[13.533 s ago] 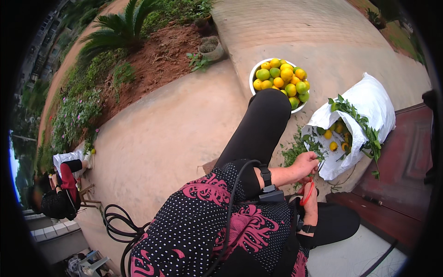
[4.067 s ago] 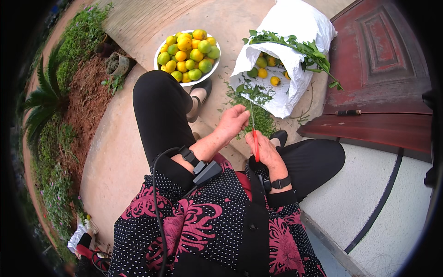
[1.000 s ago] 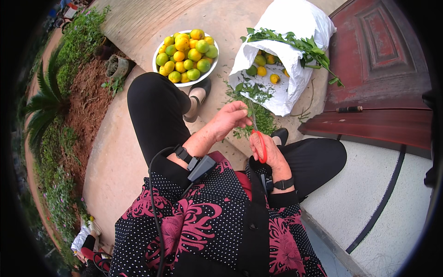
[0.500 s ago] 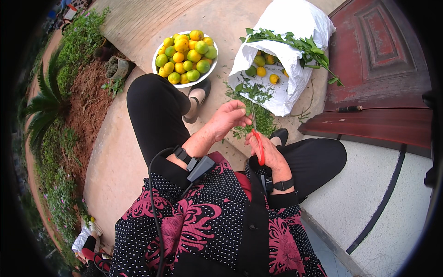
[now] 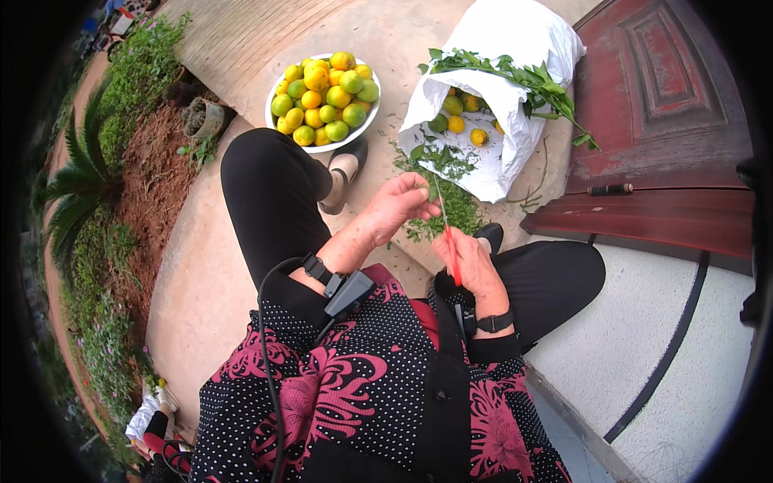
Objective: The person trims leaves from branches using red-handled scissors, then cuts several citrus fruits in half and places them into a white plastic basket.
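Head view: I'm seeing right hand [image 5: 472, 259] gripping red-handled scissors [image 5: 452, 248], handles drawing together since moments ago, blades pointing twelve o'clock; snip apparently closing. Left hand [image 5: 400, 206], ten o'clock from right, curling; contents I can't tell.

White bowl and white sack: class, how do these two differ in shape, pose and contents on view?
The bowl is round and upright; the sack is baggy and lies on its side. The bowl is heaped with fruit; the sack's mouth shows far fewer pieces, its depths hidden. A leafy branch drapes over the sack; none lies on the bowl. Both are white and hold yellow and green fruit.
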The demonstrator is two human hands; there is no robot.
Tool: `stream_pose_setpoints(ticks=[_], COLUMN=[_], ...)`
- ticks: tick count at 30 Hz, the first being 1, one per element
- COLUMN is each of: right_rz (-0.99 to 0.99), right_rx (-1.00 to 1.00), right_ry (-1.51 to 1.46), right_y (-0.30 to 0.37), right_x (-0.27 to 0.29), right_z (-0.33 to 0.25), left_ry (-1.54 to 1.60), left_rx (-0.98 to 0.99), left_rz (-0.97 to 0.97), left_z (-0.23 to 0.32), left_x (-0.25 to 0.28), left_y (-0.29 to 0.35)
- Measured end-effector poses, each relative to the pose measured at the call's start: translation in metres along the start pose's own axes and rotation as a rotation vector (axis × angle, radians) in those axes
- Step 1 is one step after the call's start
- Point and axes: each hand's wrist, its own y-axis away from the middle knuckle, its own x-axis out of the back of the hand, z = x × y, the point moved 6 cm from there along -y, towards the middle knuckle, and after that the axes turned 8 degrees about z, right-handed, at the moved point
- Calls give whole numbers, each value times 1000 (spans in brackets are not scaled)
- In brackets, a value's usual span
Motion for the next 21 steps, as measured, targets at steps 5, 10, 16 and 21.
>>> stream_pose_setpoints(ticks=[5,10,16,21], right_rz=[-30,-33,-22,-39], right_rx=[-78,-166,-24,-13], right_ry=[-97,-187,-39,5], right_y=[-3,-1,2,3], right_x=[0,-3,-4,-3], right_z=[2,10,5,4], left_ry=[-7,-8,-6,-42], left_rx=[2,10,14,12], left_rz=[32,33,28,16], left_z=[3,3,0,-3], left_x=[0,-1,1,2], left_y=[1,1,1,1])
